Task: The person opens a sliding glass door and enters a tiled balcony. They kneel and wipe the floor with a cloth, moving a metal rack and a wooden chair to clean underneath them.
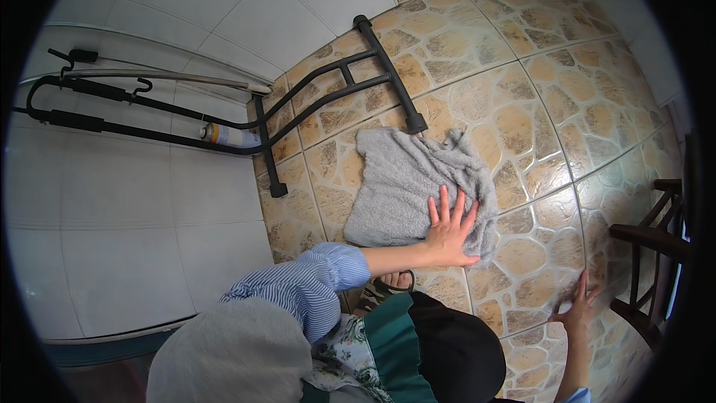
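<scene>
My left hand (452,232) lies flat with its fingers spread on a grey plush cloth (397,184). The cloth is spread over the stone-patterned floor tiles (517,249), with its far right part bunched into folds. It reaches close to the foot of a black metal rack (386,70); whether they touch, I cannot tell. Off to the right, my right hand (579,310) is over the tiles near a dark wooden chair or stool, its fingers apart and nothing visible in it. Whether it rests on the floor is unclear.
The rack leans along the white tiled wall (218,190). A spray can (229,136) is seen by its tubes, and a metal pole (168,74) lies behind. Dark wooden furniture legs (643,232) stand at right. My sandalled foot (398,280) is just below the cloth.
</scene>
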The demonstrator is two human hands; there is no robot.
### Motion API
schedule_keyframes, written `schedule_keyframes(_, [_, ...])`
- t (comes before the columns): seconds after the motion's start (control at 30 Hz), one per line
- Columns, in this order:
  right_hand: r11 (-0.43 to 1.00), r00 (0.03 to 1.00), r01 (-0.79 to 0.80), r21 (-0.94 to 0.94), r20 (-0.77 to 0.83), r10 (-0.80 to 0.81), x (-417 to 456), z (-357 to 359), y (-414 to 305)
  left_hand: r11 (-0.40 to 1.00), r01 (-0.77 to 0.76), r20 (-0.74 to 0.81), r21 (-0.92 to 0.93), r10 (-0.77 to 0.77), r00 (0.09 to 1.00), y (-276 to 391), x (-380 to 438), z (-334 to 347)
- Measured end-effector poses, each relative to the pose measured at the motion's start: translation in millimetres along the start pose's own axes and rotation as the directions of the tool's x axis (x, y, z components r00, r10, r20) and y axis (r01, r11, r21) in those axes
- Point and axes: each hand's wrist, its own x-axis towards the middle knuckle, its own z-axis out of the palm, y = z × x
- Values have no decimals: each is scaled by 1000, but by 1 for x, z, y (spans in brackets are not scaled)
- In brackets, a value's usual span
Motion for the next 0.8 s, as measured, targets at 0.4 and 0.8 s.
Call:
schedule_keyframes(0.4, [971,975,221,90,-56,-217,25,-44,-38,-440,111,167,-891,-91,982,-53,98,-77])
schedule_keyframes(0.8, [932,941,299,207,-227,-252,67,-116,-328,655,-248,-506,-714,-237,829,-237,171,-362])
